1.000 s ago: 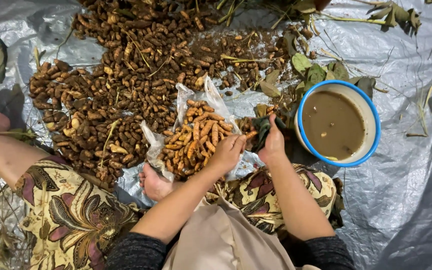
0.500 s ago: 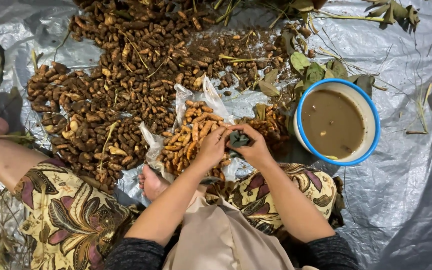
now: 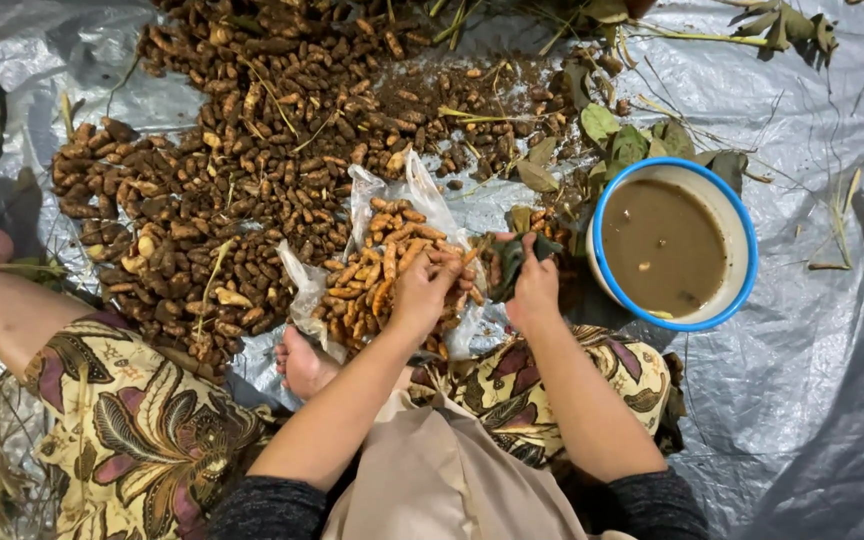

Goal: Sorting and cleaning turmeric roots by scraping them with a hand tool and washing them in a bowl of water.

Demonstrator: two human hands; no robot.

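My left hand point(image 3: 424, 292) rests over a clear plastic bag point(image 3: 392, 200) of cleaned orange roots point(image 3: 384, 262), its fingers closed on one orange root at the bag's right edge. My right hand point(image 3: 534, 290) is just to the right, gripping a dark green cloth or pad point(image 3: 510, 262) that touches the left fingertips. Both hands meet between the bag and a blue-rimmed white bowl point(image 3: 742, 230) of muddy brown water.
A big heap of dirty brown roots point(image 3: 242, 170) covers the silver tarp point(image 3: 812, 380) to the left and beyond the bag. Leaves and stalks point(image 3: 622, 140) lie near the bowl. My bare foot point(image 3: 304, 365) and patterned skirt point(image 3: 142, 430) are below.
My right hand has moved left from beside the bowl, carrying the dark cloth, to meet my left hand at the bag's right edge. The bowl and heap have not moved.
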